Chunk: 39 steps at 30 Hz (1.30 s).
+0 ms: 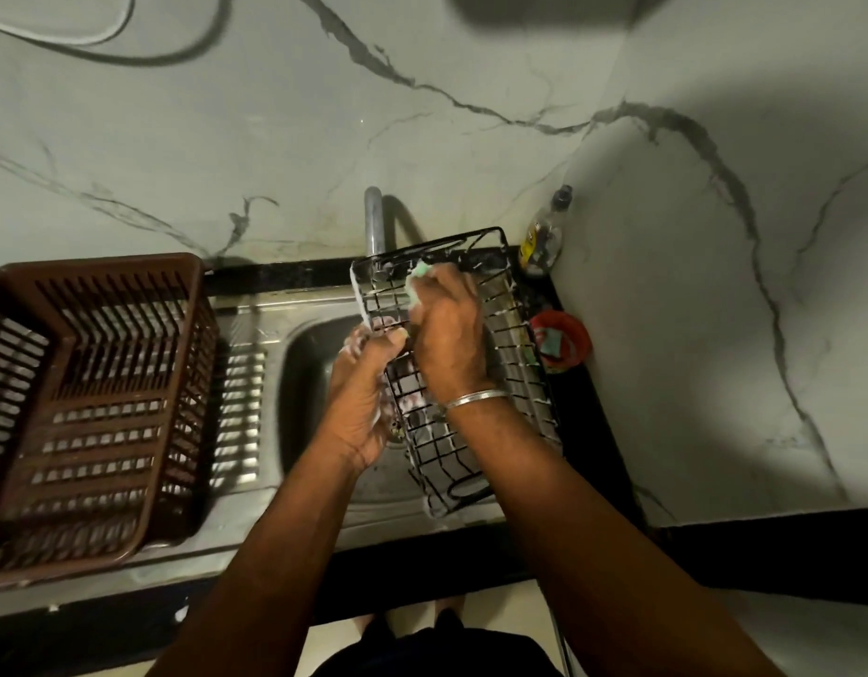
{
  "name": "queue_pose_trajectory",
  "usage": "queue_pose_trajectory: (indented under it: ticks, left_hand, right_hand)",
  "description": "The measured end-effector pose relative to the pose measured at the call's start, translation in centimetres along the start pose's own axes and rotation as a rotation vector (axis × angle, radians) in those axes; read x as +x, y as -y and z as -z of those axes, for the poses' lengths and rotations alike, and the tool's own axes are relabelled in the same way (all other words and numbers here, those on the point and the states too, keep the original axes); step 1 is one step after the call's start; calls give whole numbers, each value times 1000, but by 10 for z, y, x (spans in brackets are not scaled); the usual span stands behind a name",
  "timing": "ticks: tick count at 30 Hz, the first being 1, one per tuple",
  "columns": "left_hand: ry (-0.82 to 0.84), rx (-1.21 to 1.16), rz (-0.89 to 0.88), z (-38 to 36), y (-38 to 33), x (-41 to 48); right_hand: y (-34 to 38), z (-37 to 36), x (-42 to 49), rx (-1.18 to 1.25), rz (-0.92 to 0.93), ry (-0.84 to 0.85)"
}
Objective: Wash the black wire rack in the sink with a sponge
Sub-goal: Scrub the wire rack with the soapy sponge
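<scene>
The black wire rack (515, 364) stands tilted over the steel sink (305, 383), its wires flecked with white foam. My left hand (368, 393) grips the rack's left edge, thumb on top and foamy fingers curled behind the wires. My right hand (446, 334), a metal bangle on its wrist, holds a pale green sponge (417, 278) and presses it against the rack's upper part, just under the tap. Most of the sponge is hidden by my fingers.
A brown plastic dish basket (95, 403) sits on the ribbed drainboard at the left. The tap (375, 222) rises behind the rack. A dish-soap bottle (544, 237) and a small red tub (564, 342) stand in the right corner against the marble wall.
</scene>
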<state>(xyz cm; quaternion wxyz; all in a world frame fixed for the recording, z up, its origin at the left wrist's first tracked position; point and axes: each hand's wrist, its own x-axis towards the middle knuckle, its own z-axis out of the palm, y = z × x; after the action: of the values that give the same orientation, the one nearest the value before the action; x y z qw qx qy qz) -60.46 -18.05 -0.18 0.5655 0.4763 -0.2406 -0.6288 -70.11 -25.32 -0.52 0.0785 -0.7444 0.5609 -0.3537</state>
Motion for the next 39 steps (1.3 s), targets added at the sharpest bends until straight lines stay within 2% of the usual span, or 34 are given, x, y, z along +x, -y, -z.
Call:
queue_pose_trajectory:
  ticks: [3, 6, 7, 10, 11, 13, 14, 17, 18, 21, 24, 25, 28, 32, 35, 36, 38, 39]
  left_hand:
    - [-17, -26, -11, 2, -3, 2]
    - [-48, -22, -16, 6, -5, 3]
    - [-40, -17, -24, 7, -6, 4]
    - [-24, 10, -23, 8, -3, 8]
    - [-22, 0, -13, 9, -2, 8]
    - [-25, -21, -3, 9, -2, 7]
    - [-37, -19, -3, 9, -2, 7]
    - [-57, -25, -22, 10, 0, 9]
    - [-62, -26, -21, 10, 0, 10]
    - [-77, -26, -8, 13, -1, 12]
    - [-83, -40, 11, 17, 1, 15]
    - [-90, -45, 20, 17, 2, 14]
    - [-62, -38, 17, 15, 3, 12]
    - [-39, -81, -12, 16, 4, 11]
    - [-38, -47, 7, 17, 4, 12]
    - [-22, -44, 7, 15, 4, 10]
    - [2, -66, 1, 8, 1, 6]
    - [3, -83, -4, 6, 0, 5]
  right_hand:
    - [3, 0, -6, 11, 195, 39]
    - [-11, 5, 4, -10, -38, -59]
    - [-8, 5, 3, -12, -38, -52]
    - [-2, -2, -1, -49, 204, 38]
    - [-5, -1, 2, -64, 183, 31]
    - [-10, 1, 8, -73, 0, -38]
    - [-8, 1, 8, -69, -32, -53]
    - [-2, -5, 2, -97, 178, 30]
    - [-6, -5, 2, -122, 190, 28]
    - [-9, -5, 6, -129, -12, -43]
    - [-4, -9, 1, -142, 176, 19]
    - [-6, -8, 2, -141, 161, 2]
    - [-7, -6, 11, -97, -54, -77]
    - [-5, -15, 5, -63, 164, 9]
    - [-13, -10, 11, 9, -60, -95]
    - [-10, -9, 10, -9, -36, -104]
    - [-3, -9, 4, -61, 152, -66]
    - [-1, -8, 2, -81, 170, -53]
